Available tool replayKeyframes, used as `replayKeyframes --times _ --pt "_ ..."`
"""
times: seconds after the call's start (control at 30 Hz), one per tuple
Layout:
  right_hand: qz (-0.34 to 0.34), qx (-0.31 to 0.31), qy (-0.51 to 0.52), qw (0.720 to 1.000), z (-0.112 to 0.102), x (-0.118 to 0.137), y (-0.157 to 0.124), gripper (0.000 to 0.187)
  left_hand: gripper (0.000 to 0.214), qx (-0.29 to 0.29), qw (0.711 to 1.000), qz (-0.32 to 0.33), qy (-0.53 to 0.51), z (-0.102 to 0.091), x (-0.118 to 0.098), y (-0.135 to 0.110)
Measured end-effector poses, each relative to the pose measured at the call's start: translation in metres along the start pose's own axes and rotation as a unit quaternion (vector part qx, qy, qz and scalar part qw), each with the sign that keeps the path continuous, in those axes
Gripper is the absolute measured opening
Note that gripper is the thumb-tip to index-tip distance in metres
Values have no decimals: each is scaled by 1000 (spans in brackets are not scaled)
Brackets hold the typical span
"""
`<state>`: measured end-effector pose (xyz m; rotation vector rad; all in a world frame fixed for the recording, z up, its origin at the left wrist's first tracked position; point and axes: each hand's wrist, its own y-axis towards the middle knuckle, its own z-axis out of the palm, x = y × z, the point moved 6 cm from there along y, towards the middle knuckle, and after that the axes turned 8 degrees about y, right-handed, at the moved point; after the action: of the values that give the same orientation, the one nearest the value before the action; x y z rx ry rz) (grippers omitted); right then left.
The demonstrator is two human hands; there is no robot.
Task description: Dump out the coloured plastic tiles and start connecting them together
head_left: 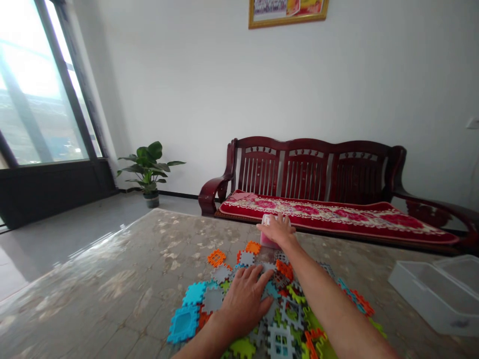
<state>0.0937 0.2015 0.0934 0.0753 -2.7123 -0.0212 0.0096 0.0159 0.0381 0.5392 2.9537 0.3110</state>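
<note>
Left hand point(249, 299) palm-down, fingers apart, over plastic pieces point(280, 344) spread on the bench point(123, 279), right hand point(279, 229) over pink box point(268, 242) at the pile's far side, can't tell if grip's clamped, clear bin point(422, 299) right, sofa point(305, 172) beyond.

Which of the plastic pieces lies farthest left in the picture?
The light-blue piece closest to the picture's bottom-left corner. The next light-blue piece, just beyond it, sits farther right, as do all the rest.
</note>
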Motion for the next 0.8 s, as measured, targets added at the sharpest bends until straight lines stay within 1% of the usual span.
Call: replayKeyframes --times 0.07,0.13,0.27,0.33,0.4,0.47,0.53,0.57,0.67,0.73,0.8 --pt "-6 -21 -3 1000 -4 2 -4 70 54 -6 1000 2 3 -1 0 0" --pt "-12 -35 -4 999 -7 1 -8 63 54 -14 1000 3 5 -2 0 -1" --pt "-30 -47 4 998 -17 -6 -16 59 54 -37 999 8 -4 -2 0 -1" --pt "-36 -48 18 998 -27 -11 -19 60 58 -57 998 0 -11 -2 3 -1" --pt "-46 -51 39 997 -40 -16 -23 60 65 -80 997 -11 -22 -1 7 0" --pt "-76 -50 71 993 -56 -19 -30 58 70 -108 993 -18 -40 -3 12 0" --pt "-120 -28 129 984 -70 -21 -41 57 74 -143 987 -31 -69 -8 17 0" --pt "-139 -5 171 975 -75 -22 -49 57 78 -161 982 -41 -89 -12 19 0" --pt "-163 94 301 935 -79 -24 -78 56 96 -199 960 -80 -178 -27 22 3" --pt "-158 145 342 915 -78 -26 -98 56 108 -189 946 -76 -254 -35 14 9" --pt "-157 169 348 909 -75 -28 -114 56 117 -155 932 -66 -320 -40 1 16"
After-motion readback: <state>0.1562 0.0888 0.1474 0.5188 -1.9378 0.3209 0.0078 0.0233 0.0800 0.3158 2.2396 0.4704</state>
